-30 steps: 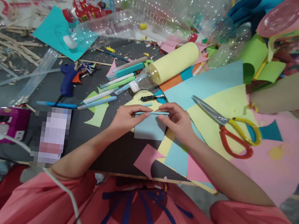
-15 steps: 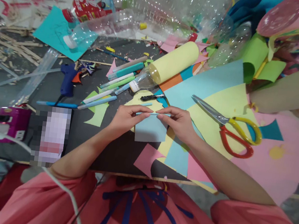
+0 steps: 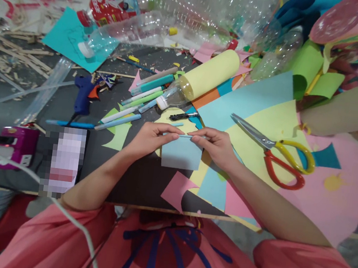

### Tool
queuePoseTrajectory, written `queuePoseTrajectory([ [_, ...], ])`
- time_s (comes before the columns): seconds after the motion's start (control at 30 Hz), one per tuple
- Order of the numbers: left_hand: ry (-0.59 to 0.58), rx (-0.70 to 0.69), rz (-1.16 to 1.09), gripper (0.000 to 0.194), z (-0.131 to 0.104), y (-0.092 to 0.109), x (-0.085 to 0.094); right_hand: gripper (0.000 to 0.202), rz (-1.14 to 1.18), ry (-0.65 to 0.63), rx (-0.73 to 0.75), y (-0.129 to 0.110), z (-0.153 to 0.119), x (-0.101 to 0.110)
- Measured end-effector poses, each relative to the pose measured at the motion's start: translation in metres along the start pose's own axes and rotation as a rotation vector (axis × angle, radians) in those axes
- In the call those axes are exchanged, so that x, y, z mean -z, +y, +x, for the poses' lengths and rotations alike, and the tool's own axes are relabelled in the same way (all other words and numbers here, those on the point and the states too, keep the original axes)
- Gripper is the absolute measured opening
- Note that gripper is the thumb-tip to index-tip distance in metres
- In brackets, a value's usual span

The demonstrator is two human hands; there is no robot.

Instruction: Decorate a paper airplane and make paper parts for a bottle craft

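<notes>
A sheet of light blue paper point(image 3: 181, 154) lies between my hands, its far edge apparently rolled into a thin strip. The thumb and fingers of my left hand point(image 3: 158, 139) pinch that edge at its left end. At the right end my right hand point(image 3: 213, 143) grips it the same way. Just beyond the fingers are a black clip-like piece point(image 3: 183, 116) and a small blue strip on a yellow paper scrap point(image 3: 168, 114). Behind them lies a plastic bottle wrapped in yellow paper point(image 3: 214, 74), its white cap toward me.
Scissors point(image 3: 272, 145) rest on coloured paper sheets at right, near another person's arm point(image 3: 342, 102). Several markers point(image 3: 152, 85), a blue glue gun point(image 3: 82, 94) and a phone point(image 3: 66, 159) lie left. Clear bottles point(image 3: 126, 32) and wood sticks point(image 3: 19, 51) fill the back.
My fingers have shifted slightly along the paper's far edge, and the strip shows less between them. The sheet's near part looks a little wider. The view has moved slightly.
</notes>
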State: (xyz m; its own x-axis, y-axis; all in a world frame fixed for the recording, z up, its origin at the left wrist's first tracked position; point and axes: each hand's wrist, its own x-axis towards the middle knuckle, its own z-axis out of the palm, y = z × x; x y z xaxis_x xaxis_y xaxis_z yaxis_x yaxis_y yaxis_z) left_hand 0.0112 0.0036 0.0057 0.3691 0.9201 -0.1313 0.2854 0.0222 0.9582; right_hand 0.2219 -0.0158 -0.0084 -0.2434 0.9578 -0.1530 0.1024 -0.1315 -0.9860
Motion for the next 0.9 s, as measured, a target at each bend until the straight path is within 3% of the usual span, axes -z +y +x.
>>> queuePoseTrajectory([
  [0.3, -0.099, 0.026, 0.002, 0.036, 0.0035, 0.0016, 0.0086, 0.029, 0.015, -0.017, 0.013, -0.0050, 0.0002, -0.0010],
  [0.47, -0.118, 0.096, -0.014, 0.043, 0.0033, 0.0005, 0.0107, 0.031, 0.057, 0.046, -0.007, -0.0024, 0.0014, -0.0015],
  [0.9, -0.084, 0.117, -0.094, 0.042, 0.0038, -0.0005, 0.0090, 0.028, 0.085, 0.067, -0.010, 0.0005, 0.0027, -0.0018],
])
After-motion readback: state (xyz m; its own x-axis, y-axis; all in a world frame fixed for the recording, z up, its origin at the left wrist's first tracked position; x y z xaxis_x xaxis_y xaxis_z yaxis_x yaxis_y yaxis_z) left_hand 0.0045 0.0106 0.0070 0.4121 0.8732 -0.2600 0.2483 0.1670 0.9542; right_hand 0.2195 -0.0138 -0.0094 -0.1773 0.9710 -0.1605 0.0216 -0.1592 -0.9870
